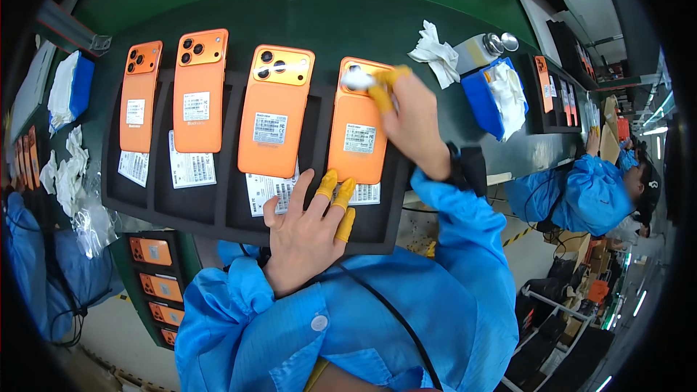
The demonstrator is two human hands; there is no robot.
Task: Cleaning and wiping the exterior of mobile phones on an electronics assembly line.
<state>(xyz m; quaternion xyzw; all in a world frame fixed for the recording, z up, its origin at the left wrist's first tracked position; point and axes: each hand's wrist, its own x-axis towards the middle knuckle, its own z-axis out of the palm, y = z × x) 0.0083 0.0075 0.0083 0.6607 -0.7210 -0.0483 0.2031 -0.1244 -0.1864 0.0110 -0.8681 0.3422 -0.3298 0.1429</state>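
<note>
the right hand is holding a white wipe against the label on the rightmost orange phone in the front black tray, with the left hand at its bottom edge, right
Not quite: the head view shows the right hand holding the white wipe at the phone's camera end, above the label. The rest is right.

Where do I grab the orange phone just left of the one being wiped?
That phone is probably best pinched below its camera bump, by both long edges, from above: it's a thin slab lying camera side up.
</note>
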